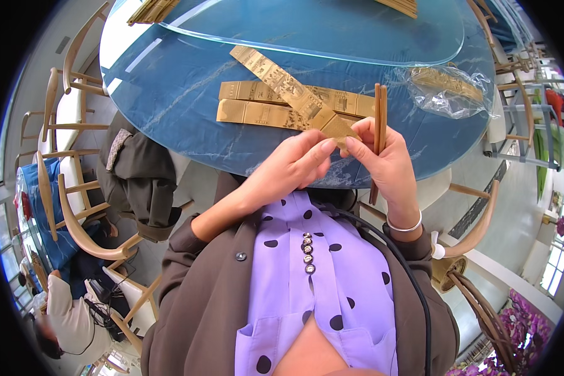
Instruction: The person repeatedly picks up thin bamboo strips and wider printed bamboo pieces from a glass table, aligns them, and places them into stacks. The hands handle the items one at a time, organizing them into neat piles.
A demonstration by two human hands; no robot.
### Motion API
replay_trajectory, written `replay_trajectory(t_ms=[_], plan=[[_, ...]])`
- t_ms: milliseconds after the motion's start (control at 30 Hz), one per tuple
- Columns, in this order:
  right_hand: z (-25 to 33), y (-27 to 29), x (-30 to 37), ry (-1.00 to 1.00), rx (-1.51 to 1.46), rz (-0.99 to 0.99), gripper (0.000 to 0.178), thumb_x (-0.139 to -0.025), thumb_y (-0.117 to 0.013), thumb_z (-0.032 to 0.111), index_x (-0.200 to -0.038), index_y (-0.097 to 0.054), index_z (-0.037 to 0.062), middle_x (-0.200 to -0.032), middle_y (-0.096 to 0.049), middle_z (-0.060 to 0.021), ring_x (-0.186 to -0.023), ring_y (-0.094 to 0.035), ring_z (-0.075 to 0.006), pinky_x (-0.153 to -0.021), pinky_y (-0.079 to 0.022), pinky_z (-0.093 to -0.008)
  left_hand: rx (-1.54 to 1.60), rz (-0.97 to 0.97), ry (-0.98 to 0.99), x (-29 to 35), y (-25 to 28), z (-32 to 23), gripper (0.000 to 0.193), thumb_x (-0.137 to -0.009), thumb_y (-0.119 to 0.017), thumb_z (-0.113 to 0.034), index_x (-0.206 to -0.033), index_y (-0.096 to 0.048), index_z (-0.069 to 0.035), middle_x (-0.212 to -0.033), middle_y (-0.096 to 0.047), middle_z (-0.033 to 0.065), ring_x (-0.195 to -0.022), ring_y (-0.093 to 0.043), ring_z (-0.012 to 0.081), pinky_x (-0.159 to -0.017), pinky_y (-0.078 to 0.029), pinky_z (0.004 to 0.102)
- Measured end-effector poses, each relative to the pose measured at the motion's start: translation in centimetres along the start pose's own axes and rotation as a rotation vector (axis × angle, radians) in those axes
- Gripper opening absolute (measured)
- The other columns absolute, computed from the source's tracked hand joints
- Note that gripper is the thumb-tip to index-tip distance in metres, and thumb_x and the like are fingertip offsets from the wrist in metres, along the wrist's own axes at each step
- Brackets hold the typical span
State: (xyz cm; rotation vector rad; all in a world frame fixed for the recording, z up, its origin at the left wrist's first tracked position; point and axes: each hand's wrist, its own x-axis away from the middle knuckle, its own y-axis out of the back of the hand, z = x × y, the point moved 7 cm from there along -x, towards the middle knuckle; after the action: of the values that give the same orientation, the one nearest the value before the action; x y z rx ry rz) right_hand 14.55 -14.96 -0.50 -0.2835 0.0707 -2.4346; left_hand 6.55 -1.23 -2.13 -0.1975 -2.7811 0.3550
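My left hand pinches the near end of a long gold printed paper sleeve between thumb and fingers. The sleeve slants up and to the left across the others. My right hand also pinches that near end with thumb and forefinger. A pair of brown chopsticks stands nearly upright in the picture, held among the right hand's other fingers. Beneath the slanted sleeve, two rows of similar flat gold sleeves lie on the blue table. What is inside the pinched end is hidden by my fingertips.
A see-through plastic bag with gold sleeves in it lies at the right. Beyond is a raised glass turntable with bundles of sticks near its edges. Wooden chairs flank me, one draped with a dark coat. Another person is at lower left.
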Motion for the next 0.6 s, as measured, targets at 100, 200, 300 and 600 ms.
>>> replay_trajectory(t_ms=[100, 200, 300, 600], plan=[[-0.1, 0.8, 1.5, -0.132, 0.13, -0.038, 0.025, -0.092, -0.072, 0.008, -0.111, -0.065, -0.0052, -0.089, -0.069, -0.0061, -0.079, -0.065, -0.0106, -0.075, -0.052, -0.0236, -0.847, -0.138, -0.374, 4.7, 0.1, -4.5, 0.028, -0.086, -0.077, -0.03, -0.102, -0.067, -0.008, -0.073, -0.059, 0.0048, -0.066, -0.059, 0.0201, -0.063, -0.048, 0.0306], [1.1, 0.7, 0.5, -0.101, 0.119, 0.069, 0.02, -0.091, -0.073, 0.007, -0.105, -0.069, -0.0063, -0.085, -0.069, -0.0063, -0.078, -0.065, -0.0105, -0.073, -0.052, -0.0234, -1.3, -0.283, -0.996, 3.1, -1.1, -8.7, 0.056, -0.076, -0.078, -0.04, -0.12, -0.065, -0.008, -0.108, -0.063, 0.0085, -0.101, -0.059, 0.0262, -0.087, -0.049, 0.0389], [1.5, 0.0, 0.5, -0.098, 0.13, 0.126, 0.019, -0.09, -0.072, 0.007, -0.102, -0.071, -0.0076, -0.082, -0.07, -0.0067, -0.077, -0.065, -0.0101, -0.072, -0.052, -0.0234, -1.309, -0.105, -0.979, 0.3, -1.6, -6.2, 0.06, -0.077, -0.077, -0.041, -0.123, -0.058, -0.007, -0.103, -0.061, 0.0079, -0.099, -0.06, 0.0265, -0.088, -0.048, 0.0384], [1.3, 0.5, 0.3, -0.163, 0.22, 0.109, 0.013, -0.088, -0.074, 0.008, -0.092, -0.07, -0.0041, -0.07, -0.06, 0.0022, -0.062, -0.048, -0.0023, -0.056, -0.036, -0.0198, -1.329, -0.026, -0.932, -1.3, -2.5, -4.3, 0.041, -0.082, -0.075, -0.036, -0.101, -0.055, -0.006, -0.089, -0.054, 0.0064, -0.083, -0.061, 0.0237, -0.073, -0.049, 0.036]])
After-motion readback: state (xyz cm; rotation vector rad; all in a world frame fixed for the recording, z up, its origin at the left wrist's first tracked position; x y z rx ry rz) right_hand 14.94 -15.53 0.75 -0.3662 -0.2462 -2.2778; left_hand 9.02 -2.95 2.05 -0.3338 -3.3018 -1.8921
